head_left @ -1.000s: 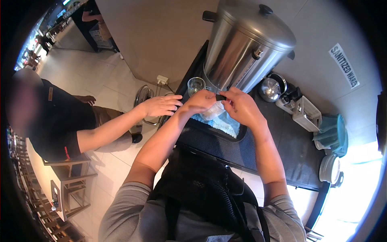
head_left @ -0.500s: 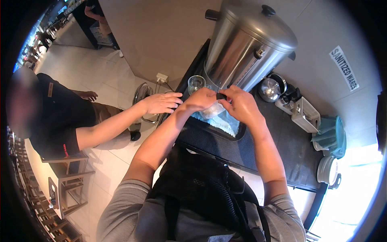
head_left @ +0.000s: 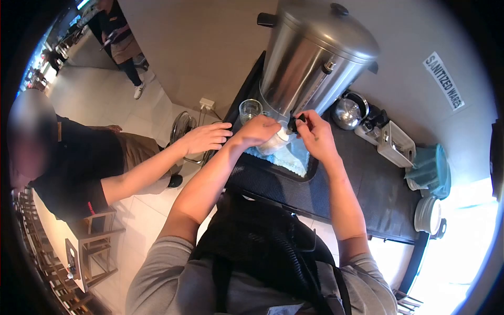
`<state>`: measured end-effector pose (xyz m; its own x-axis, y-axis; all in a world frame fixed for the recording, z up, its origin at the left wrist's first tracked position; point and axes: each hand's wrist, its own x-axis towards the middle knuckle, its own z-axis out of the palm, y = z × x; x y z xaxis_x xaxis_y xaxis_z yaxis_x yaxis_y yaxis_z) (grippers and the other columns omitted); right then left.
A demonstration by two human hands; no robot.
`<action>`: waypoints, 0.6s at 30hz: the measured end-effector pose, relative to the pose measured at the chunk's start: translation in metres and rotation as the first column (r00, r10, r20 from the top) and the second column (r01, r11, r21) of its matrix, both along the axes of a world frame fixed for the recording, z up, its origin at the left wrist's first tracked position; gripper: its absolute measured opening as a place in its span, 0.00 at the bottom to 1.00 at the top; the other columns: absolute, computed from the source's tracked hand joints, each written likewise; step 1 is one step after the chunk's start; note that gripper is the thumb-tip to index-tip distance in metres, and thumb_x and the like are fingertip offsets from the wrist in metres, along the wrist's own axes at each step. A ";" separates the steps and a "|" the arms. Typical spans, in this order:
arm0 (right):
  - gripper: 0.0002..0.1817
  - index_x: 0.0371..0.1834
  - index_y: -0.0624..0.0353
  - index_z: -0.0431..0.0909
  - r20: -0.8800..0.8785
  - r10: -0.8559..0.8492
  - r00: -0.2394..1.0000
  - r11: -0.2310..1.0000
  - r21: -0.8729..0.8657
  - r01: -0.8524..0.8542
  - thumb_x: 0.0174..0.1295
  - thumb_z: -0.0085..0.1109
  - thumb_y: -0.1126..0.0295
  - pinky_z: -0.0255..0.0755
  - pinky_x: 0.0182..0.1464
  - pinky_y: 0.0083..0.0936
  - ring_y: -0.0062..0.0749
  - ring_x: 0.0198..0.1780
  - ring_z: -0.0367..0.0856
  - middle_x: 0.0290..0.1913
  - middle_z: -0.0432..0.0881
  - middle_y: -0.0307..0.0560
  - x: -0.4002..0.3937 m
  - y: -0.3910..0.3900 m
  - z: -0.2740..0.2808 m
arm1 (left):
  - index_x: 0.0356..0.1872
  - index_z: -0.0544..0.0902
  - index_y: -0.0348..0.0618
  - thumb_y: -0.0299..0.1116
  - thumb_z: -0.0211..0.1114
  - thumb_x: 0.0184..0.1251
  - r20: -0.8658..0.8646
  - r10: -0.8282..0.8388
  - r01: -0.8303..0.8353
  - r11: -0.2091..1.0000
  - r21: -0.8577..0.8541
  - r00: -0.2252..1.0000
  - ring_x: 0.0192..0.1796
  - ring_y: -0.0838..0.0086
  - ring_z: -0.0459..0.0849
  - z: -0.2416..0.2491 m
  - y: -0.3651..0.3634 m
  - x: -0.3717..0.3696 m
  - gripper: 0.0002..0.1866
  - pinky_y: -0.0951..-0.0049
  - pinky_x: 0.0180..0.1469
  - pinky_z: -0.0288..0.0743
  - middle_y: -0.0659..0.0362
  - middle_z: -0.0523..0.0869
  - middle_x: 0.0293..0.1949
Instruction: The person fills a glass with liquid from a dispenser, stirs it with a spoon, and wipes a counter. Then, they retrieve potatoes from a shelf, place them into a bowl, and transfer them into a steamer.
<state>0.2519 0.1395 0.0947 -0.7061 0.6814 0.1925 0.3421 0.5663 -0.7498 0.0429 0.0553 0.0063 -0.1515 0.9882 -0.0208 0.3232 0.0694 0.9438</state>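
A large stainless steel urn (head_left: 310, 63) with a black-knobbed lid stands on a dark tray at the counter's end. My left hand (head_left: 261, 130) is closed around a clear glass (head_left: 272, 145) and keeps it under the urn's tap, slightly tilted. Its contents are hard to make out. The fingers of my right hand (head_left: 317, 137) grip the black tap handle (head_left: 295, 124). Below the glass lies a light-blue cloth (head_left: 289, 161) on the tray. Another clear glass (head_left: 250, 108) stands left of my left hand, beside the urn's base.
At the left, a co-worker's hand (head_left: 207, 139) reaches to the counter's edge. A metal kettle (head_left: 347, 113), a pale basket (head_left: 396, 144), a teal cloth-covered stack (head_left: 431, 170) and white plates (head_left: 428, 215) line the wall. A fan (head_left: 182, 128) is on the floor.
My right hand has shifted slightly, showing more of the black tap handle. The glass stays under the tap. Another person in the background has come further into view.
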 end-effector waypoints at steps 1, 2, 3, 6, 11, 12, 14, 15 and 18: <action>0.12 0.53 0.66 0.82 -0.101 -0.009 0.995 0.991 -0.131 -0.004 0.75 0.64 0.68 0.81 0.40 0.30 0.30 0.33 0.85 0.31 0.82 0.46 0.000 -0.002 -0.004 | 0.28 0.83 0.34 0.44 0.63 0.78 -0.003 -0.005 0.005 1.000 0.000 1.000 0.27 0.77 0.75 -0.001 0.000 0.000 0.22 0.65 0.32 0.69 0.60 0.80 0.21; 0.12 0.53 0.67 0.82 -0.200 -0.031 0.979 0.966 -0.258 -0.023 0.76 0.63 0.69 0.81 0.40 0.26 0.23 0.32 0.83 0.30 0.82 0.42 -0.001 -0.003 -0.007 | 0.28 0.83 0.34 0.43 0.63 0.78 0.029 0.010 -0.010 0.999 -0.032 1.000 0.27 0.78 0.75 -0.001 0.000 0.000 0.22 0.66 0.31 0.69 0.61 0.80 0.21; 0.12 0.53 0.67 0.82 -0.203 -0.035 0.979 0.966 -0.258 -0.019 0.76 0.63 0.69 0.81 0.40 0.26 0.23 0.32 0.83 0.30 0.82 0.42 -0.001 -0.004 -0.008 | 0.28 0.84 0.34 0.43 0.63 0.77 0.060 0.027 -0.023 0.998 -0.064 0.998 0.27 0.79 0.75 -0.001 -0.001 0.000 0.21 0.66 0.31 0.68 0.62 0.80 0.21; 0.11 0.53 0.69 0.81 -0.240 -0.038 0.970 0.956 -0.291 -0.035 0.77 0.63 0.70 0.81 0.41 0.23 0.18 0.33 0.82 0.31 0.81 0.37 0.000 -0.005 -0.009 | 0.28 0.84 0.35 0.42 0.64 0.76 0.123 0.007 0.010 0.991 -0.135 0.992 0.27 0.80 0.75 0.001 -0.003 0.000 0.21 0.67 0.30 0.68 0.63 0.80 0.21; 0.12 0.53 0.69 0.81 -0.245 -0.030 0.969 0.955 -0.294 -0.045 0.77 0.63 0.70 0.82 0.41 0.24 0.18 0.32 0.81 0.30 0.80 0.37 0.001 -0.002 -0.013 | 0.28 0.86 0.35 0.43 0.64 0.75 -0.022 -0.032 0.029 0.988 -0.151 0.999 0.28 0.79 0.76 0.017 -0.013 -0.001 0.21 0.66 0.32 0.70 0.63 0.82 0.22; 0.12 0.53 0.69 0.81 -0.245 -0.034 0.969 0.954 -0.296 -0.042 0.77 0.63 0.70 0.82 0.41 0.24 0.18 0.32 0.81 0.30 0.80 0.37 0.001 -0.002 -0.012 | 0.28 0.86 0.35 0.43 0.64 0.75 -0.041 -0.017 0.010 0.986 -0.165 0.999 0.28 0.79 0.77 0.017 -0.014 -0.001 0.21 0.66 0.32 0.71 0.63 0.82 0.22; 0.12 0.53 0.69 0.81 -0.211 -0.033 0.977 0.955 -0.295 -0.031 0.77 0.62 0.70 0.82 0.41 0.24 0.18 0.32 0.81 0.29 0.79 0.37 0.001 -0.004 -0.008 | 0.30 0.88 0.36 0.45 0.63 0.72 -0.040 -0.014 0.006 0.984 -0.179 0.999 0.29 0.74 0.81 0.012 -0.015 -0.004 0.21 0.64 0.35 0.73 0.58 0.85 0.24; 0.12 0.53 0.69 0.81 -0.211 -0.033 0.977 0.955 -0.295 -0.032 0.77 0.62 0.70 0.82 0.41 0.24 0.18 0.32 0.81 0.29 0.79 0.37 0.001 -0.003 -0.008 | 0.32 0.90 0.37 0.48 0.63 0.69 -0.040 -0.008 0.000 0.982 -0.190 0.999 0.30 0.68 0.84 0.010 -0.016 -0.005 0.22 0.61 0.38 0.76 0.54 0.87 0.25; 0.12 0.53 0.69 0.81 -0.223 -0.035 0.974 0.955 -0.295 -0.034 0.77 0.62 0.70 0.82 0.41 0.24 0.18 0.31 0.80 0.29 0.79 0.37 0.000 -0.003 -0.008 | 0.35 0.91 0.38 0.48 0.63 0.70 0.018 0.005 -0.002 0.985 -0.173 1.000 0.33 0.66 0.87 0.003 -0.022 -0.003 0.21 0.61 0.41 0.78 0.51 0.89 0.27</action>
